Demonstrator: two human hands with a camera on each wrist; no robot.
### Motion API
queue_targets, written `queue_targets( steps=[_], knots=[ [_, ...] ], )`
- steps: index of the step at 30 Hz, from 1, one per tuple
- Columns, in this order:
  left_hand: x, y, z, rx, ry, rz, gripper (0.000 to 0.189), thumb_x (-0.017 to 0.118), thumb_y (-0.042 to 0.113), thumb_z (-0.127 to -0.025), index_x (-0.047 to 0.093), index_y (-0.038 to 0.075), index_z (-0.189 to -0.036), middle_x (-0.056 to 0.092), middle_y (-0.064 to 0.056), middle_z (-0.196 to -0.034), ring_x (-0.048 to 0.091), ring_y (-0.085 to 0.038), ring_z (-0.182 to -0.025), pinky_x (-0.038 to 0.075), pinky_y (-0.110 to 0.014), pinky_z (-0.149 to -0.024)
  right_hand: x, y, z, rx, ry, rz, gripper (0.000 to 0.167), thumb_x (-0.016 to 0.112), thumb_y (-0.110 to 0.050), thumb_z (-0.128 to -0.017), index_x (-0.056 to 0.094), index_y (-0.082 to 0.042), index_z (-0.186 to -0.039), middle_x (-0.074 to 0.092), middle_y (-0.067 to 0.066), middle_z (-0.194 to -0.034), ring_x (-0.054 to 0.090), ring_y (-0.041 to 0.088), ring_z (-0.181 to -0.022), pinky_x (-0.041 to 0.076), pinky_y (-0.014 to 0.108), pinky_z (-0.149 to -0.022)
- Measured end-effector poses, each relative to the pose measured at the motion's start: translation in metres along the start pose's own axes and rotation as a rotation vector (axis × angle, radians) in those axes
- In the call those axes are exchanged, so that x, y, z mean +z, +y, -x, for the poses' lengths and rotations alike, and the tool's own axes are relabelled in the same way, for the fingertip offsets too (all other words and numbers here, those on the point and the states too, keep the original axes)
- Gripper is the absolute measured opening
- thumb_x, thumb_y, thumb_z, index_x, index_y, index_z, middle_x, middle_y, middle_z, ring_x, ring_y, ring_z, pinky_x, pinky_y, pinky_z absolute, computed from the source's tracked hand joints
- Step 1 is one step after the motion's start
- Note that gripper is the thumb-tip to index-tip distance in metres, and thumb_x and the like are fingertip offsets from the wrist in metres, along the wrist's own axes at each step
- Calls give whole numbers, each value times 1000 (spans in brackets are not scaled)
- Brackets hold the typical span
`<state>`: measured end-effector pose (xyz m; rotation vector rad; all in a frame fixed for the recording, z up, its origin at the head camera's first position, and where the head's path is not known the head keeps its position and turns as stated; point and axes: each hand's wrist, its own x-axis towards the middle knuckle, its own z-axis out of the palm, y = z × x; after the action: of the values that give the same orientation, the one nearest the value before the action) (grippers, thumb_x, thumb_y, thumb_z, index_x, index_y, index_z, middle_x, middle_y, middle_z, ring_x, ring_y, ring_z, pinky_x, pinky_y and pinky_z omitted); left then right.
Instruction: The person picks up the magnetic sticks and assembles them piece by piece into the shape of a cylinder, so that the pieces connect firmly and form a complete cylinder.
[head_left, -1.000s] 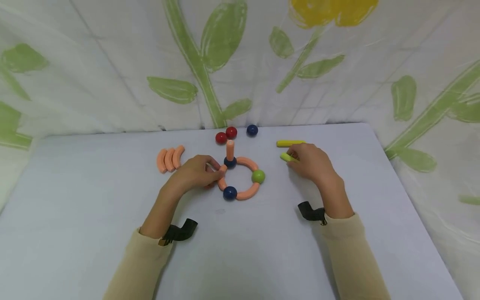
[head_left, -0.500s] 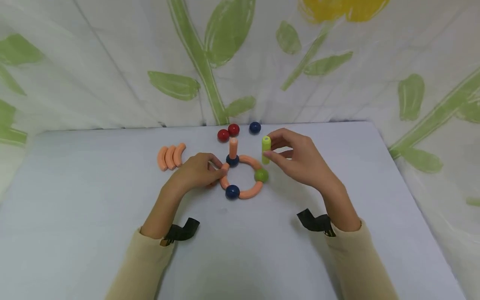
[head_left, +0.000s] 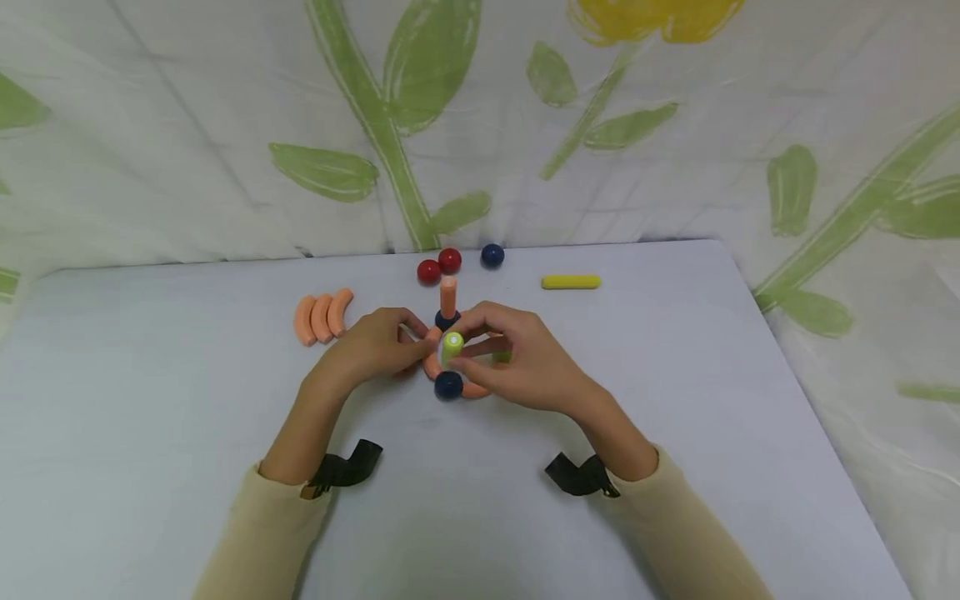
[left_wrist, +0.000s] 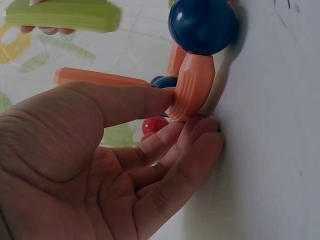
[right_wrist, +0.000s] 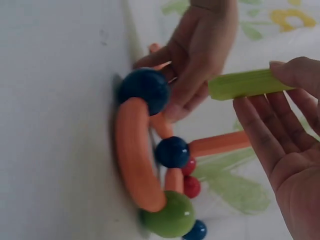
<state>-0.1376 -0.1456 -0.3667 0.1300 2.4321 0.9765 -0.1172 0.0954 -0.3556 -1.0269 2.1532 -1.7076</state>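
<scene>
A ring of curved orange rods and balls lies on the table. My left hand (head_left: pixel 378 346) pinches its left curved orange rod (left_wrist: pixel 195 87) between thumb and fingers. My right hand (head_left: pixel 525 358) holds a yellow-green rod (right_wrist: pixel 245 84) upright over the ring, its lower end apart from the near dark blue ball (right_wrist: pixel 144 91). On the far dark blue ball (right_wrist: pixel 172 152) stands a straight orange rod (head_left: pixel 448 297). The green ball (right_wrist: pixel 170 214) at the ring's right is mostly hidden by my right hand in the head view; the right wrist view shows the front curved rod (right_wrist: pixel 134 155) joining it.
Several curved orange rods (head_left: pixel 321 317) lie side by side at the left. Behind the ring rest two red balls (head_left: pixel 450 260) and a dark blue ball (head_left: pixel 492 256). A yellow rod (head_left: pixel 572 282) lies at the back right, before a painted curtain (head_left: pixel 247 200).
My right hand has lifted the yellow-green rod from the right side of the table, turned it upright and carried it left over the ring. My left hand keeps its pinch on the curved rod.
</scene>
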Motion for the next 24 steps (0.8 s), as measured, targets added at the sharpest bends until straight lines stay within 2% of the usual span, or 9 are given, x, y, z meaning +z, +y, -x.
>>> queue_targets(
  steps=[8, 15, 24],
  knots=[
    [1, 0, -1, -14, -2, -7, 42, 65, 43, -101, 70, 6, -120, 65, -4, -74, 59, -16, -69, 47, -30, -68, 9, 8, 2, -15, -42, -29, 20, 76, 1, -94, 67, -5, -111, 68, 12, -114, 71, 19, -109, 64, 34, -90],
    [-1, 1, -1, -27, -6, -4, 42, 63, 43, -102, 69, 7, -121, 65, -2, -74, 59, -16, -71, 47, -30, -69, 9, 16, 0, 16, -110, -18, 17, 74, 0, -95, 68, -8, -108, 65, 8, -112, 63, 18, -117, 64, 32, -91],
    [-1, 1, 0, -7, 4, -2, 42, 64, 43, -102, 70, 5, -120, 62, -1, -70, 57, -14, -67, 46, -29, -66, 8, 22, -1, 27, -87, -10, 22, 73, 4, -92, 62, -6, -108, 64, 11, -115, 70, 18, -107, 64, 32, -89]
  ],
)
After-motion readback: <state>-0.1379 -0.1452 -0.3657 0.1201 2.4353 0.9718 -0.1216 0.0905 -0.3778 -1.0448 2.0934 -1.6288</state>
